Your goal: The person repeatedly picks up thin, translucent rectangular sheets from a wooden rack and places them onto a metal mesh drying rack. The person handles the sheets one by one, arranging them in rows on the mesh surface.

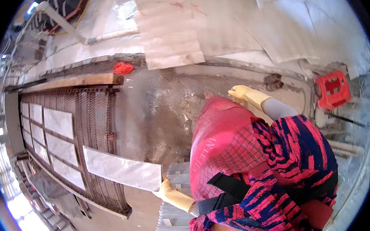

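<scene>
My left hand [171,194], in a pale yellow rubber glove, is closed on the near end of a long white marble-look tile [122,167]. The tile's far end lies over a brown metal mesh conveyor belt [95,116], while its near end juts past the belt's edge. My right hand [242,93], gloved the same way, hangs out to the right beside my red apron [219,122]. Its fingers look loosely bent and apart, with nothing visible in them. Several shorter white tiles [58,119] lie in rows farther along the belt.
A wooden beam [77,82] edges the belt, with a red bundle [123,68] by its end. Wet, muddy floor [159,104] lies between the belt and me. Grey corrugated sheets [175,226] are near my left arm. A red plastic stool or crate [332,90] stands at right.
</scene>
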The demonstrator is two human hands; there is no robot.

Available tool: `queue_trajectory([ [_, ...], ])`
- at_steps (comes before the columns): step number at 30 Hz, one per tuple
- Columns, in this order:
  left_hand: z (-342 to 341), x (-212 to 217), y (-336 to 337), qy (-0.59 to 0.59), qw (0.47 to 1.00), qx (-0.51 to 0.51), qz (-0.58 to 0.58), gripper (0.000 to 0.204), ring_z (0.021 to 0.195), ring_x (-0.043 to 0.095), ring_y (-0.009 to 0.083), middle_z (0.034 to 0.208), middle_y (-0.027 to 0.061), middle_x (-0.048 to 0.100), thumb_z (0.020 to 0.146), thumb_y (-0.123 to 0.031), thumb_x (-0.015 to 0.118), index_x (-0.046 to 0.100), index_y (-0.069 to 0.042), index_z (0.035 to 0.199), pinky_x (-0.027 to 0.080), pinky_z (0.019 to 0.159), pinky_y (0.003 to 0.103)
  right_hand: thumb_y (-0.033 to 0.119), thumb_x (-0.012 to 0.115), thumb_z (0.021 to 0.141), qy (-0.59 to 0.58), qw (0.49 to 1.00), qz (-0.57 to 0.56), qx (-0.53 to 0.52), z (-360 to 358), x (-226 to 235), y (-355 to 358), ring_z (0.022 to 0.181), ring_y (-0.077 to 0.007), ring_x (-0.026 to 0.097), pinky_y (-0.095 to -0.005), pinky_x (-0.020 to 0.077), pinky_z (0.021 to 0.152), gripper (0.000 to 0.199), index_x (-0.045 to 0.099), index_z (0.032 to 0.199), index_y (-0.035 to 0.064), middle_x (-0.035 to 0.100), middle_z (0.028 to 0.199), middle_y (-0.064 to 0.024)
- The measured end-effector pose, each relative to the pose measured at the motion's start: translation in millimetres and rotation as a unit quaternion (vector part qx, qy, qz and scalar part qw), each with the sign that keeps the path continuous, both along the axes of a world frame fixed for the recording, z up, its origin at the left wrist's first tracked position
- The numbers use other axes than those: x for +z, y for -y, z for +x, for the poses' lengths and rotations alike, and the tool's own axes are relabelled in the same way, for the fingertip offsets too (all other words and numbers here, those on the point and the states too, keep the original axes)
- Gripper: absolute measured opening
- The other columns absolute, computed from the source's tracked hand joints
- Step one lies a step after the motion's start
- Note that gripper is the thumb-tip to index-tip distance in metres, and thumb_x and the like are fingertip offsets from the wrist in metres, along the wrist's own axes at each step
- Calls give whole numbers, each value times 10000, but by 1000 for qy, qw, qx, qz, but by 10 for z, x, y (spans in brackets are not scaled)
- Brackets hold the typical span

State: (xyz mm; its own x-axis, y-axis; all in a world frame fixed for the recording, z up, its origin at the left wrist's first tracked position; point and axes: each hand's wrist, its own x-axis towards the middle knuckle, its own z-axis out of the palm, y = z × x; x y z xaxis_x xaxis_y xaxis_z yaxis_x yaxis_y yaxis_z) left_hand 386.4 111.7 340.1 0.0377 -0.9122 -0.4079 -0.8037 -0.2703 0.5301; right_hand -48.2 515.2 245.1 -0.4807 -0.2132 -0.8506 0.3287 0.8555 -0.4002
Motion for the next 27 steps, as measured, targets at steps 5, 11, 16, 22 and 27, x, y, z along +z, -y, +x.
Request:
queue_trajectory([
  [5, 288, -65, -178, -326, 882, 340, 6, 484, 1175, 614, 312, 1325, 145, 636, 932, -178, 660, 560, -52, 1388, 553, 913, 547, 399, 468, 1052, -10, 998, -18, 53, -196, 423, 722, 774, -196, 682, -357, 572, 660, 403, 653, 1208, 76, 734, 962, -110],
  [11, -345, 285, -75, -471, 762, 443, 44, 507, 1257, 563, 358, 1432, 137, 559, 957, -205, 644, 510, -130, 1440, 559, 904, 609, 383, 483, 1057, -59, 996, -22, 64, -449, 868, 827, 808, -193, 679, -356, 574, 705, 384, 656, 1226, 85, 727, 971, -91],
  [16, -69, 132, -30, -520, 661, 540, 42, 470, 1291, 547, 371, 1465, 118, 532, 1006, -207, 556, 481, -184, 1470, 562, 908, 591, 393, 490, 1046, -21, 985, -61, 160, -495, 843, 1664, 865, -213, 711, -364, 591, 775, 406, 664, 1252, 90, 744, 1010, -107],
  [22, 150, -126, -86, -383, 803, 456, 25, 481, 1243, 588, 334, 1440, 115, 551, 998, -181, 563, 481, -195, 1471, 573, 912, 527, 392, 494, 1037, 96, 945, -161, 268, -262, 765, 2826, 844, -224, 733, -363, 599, 761, 407, 669, 1250, 92, 765, 991, -124],
  [27, 217, 222, -173, -432, 819, 375, 47, 572, 1264, 580, 301, 1469, 102, 537, 965, -116, 628, 425, -133, 1499, 538, 978, 513, 434, 516, 1046, 225, 898, -208, 316, 616, 1108, 3500, 890, -245, 712, -366, 579, 797, 455, 642, 1287, 70, 741, 1075, -169],
])
